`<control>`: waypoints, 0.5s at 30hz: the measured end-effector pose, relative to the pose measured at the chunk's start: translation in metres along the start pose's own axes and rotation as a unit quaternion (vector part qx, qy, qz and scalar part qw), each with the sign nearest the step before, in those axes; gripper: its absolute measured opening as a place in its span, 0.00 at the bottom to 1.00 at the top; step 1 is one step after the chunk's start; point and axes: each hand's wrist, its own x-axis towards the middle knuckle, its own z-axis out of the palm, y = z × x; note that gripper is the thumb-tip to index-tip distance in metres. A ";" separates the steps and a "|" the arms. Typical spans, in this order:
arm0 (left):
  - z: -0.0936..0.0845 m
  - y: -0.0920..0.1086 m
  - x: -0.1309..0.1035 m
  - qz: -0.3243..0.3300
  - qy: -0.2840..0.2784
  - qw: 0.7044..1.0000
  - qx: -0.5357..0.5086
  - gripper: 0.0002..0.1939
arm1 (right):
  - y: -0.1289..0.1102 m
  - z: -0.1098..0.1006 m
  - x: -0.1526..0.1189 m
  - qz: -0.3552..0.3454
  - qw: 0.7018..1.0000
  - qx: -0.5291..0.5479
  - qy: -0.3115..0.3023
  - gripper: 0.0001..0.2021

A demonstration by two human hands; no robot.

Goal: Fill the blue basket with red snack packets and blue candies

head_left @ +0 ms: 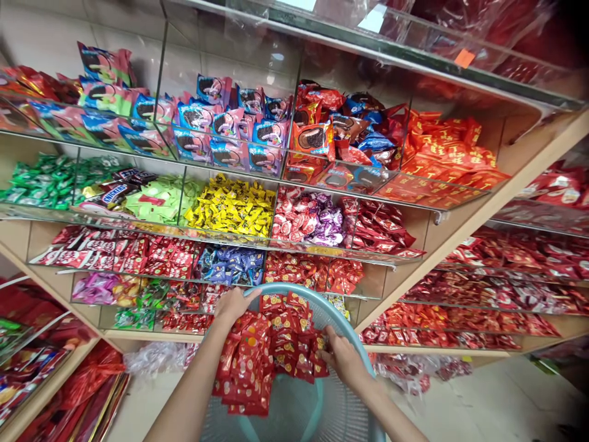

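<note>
Two bare hands reach over a teal basket (280,287), the left hand (231,305) at its far left rim beside the red packets (248,362), though its fingers are partly hidden and I cannot tell whether its grip is closed. On the right, the right hand (343,358) has its grip pinching the right edge of the red packets, which lie in the far half of the basket. Beyond it, the shelves (156,336) hold yellow sweets (232,205) near the middle and green sweets (43,179) at left.
</note>
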 end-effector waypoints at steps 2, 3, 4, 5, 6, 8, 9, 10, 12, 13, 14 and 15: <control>-0.001 0.000 -0.001 0.001 0.001 1.000 0.002 0.40 | -0.006 -0.001 0.001 0.003 1.000 -0.006 0.000 0.18; -0.001 0.000 -0.001 0.002 0.001 1.000 0.004 0.40 | -0.009 -0.001 0.002 0.007 1.000 -0.008 -0.002 0.17; -0.001 0.000 -0.001 0.003 0.002 1.000 0.005 0.40 | -0.011 -0.003 0.002 0.011 1.000 -0.010 -0.005 0.17; -0.001 0.000 -0.001 0.004 0.001 1.000 0.006 0.40 | -0.012 -0.005 0.002 0.014 1.000 -0.012 -0.008 0.16; -0.001 0.000 -0.001 0.004 0.001 1.000 0.007 0.39 | -0.012 -0.008 0.003 0.015 1.000 -0.013 -0.011 0.16; 0.000 0.000 0.000 0.001 0.000 1.000 0.006 0.39 | -0.009 -0.018 0.004 0.005 1.000 -0.009 -0.010 0.17; 0.000 0.000 0.000 -0.001 0.001 1.000 0.006 0.40 | -0.007 -0.024 0.004 -0.003 1.000 -0.006 -0.003 0.18; 0.000 0.000 0.000 -0.004 0.001 1.000 0.006 0.40 | -0.005 -0.031 0.005 -0.009 1.000 -0.006 0.007 0.17; 0.001 -0.001 0.001 -0.002 0.000 1.000 0.005 0.40 | -0.002 -0.045 0.004 -0.008 1.000 -0.012 0.020 0.13; 0.001 -0.001 0.001 0.000 -0.001 1.000 0.004 0.40 | -0.002 -0.050 0.003 -0.006 1.000 -0.016 0.015 0.11; 0.001 -0.001 0.001 0.002 -0.003 1.000 0.003 0.40 | -0.003 -0.053 0.000 -0.010 1.000 -0.020 -0.002 0.10; 0.001 -0.001 0.001 0.004 -0.004 1.000 0.001 0.40 | -0.006 -0.054 -0.003 -0.023 0.999 -0.020 -0.035 0.08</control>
